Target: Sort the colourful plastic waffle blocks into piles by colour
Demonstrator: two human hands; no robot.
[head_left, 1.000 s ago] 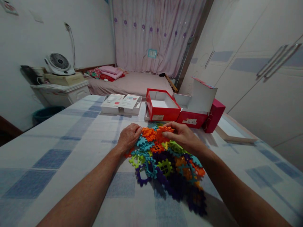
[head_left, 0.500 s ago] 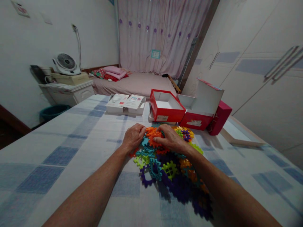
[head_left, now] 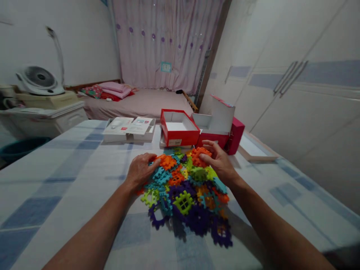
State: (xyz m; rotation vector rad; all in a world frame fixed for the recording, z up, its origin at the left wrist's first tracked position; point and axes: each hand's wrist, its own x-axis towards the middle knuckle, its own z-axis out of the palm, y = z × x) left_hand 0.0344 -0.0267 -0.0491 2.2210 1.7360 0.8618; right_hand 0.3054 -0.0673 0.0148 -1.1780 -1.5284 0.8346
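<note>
A heap of plastic interlocking building pieces (head_left: 194,215) in purple, teal, lime and orange lies on the table in front of me. At its left side, my left hand (head_left: 141,170) pinches the edge of some orange interlocking pieces (head_left: 168,162) between thumb and fingers. My right hand (head_left: 221,161) grips a round-looking orange interlocking piece (head_left: 199,156) over the back right of the heap, thumb in front and fingers behind. A lime window-shaped piece (head_left: 183,202) lies on top nearer to me, with purple pieces around it.
Behind the heap stand an open red box (head_left: 182,140), another box with its lid raised (head_left: 223,116) and a dark pink box (head_left: 236,135). A white box with papers (head_left: 115,137) is at back left, a shallow framed tray (head_left: 260,159) at right. The checked cloth (head_left: 84,191) covers the table.
My hands have moved apart, the right one going rightward with an orange piece, uncovering the middle of the heap. The camera view has turned to the right.
</note>
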